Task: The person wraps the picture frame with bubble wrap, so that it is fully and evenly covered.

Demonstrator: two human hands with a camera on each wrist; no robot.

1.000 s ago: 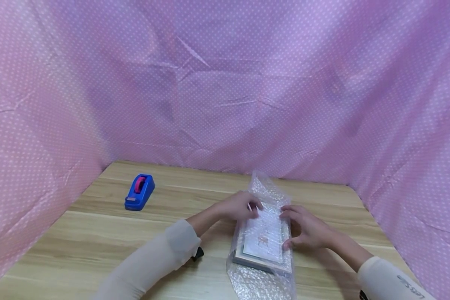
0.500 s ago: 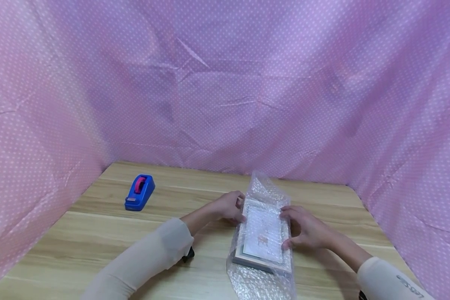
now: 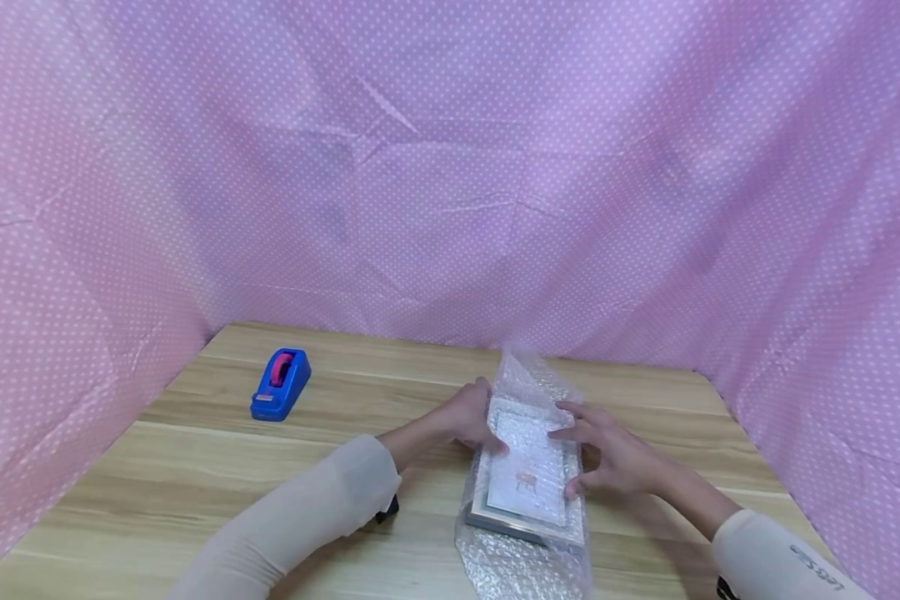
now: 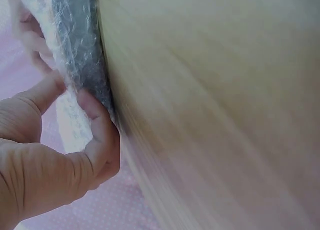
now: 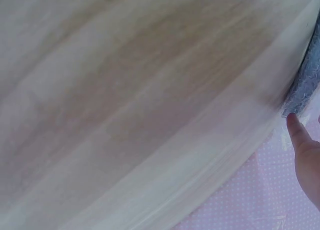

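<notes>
On the table lies a picture frame [image 3: 527, 481] with a small pinkish figure on its pale face, covered in clear bubble wrap [image 3: 521, 567]. My left hand [image 3: 468, 417] grips its left edge near the far end. In the left wrist view the thumb of that left hand [image 4: 45, 170] lies at the face and the fingers curl around the side. Across the frame, my right hand [image 3: 615, 454] rests at the right edge, its spread fingers reaching over the wrapped face. The right wrist view shows only one finger [image 5: 298, 135] touching the wrapped side; the rest is cut off.
A blue tape dispenser [image 3: 281, 385] with a pink roll stands at the left rear of the wooden table [image 3: 390, 367]. Loose bubble wrap extends past both ends of the frame. Pink dotted cloth [image 3: 450, 208] hangs behind the table and at both sides.
My left hand has moved from above the wrapped face to its left edge and now grips there. The right hand's fingers have shifted slightly inward over the face. The frame stays in place.
</notes>
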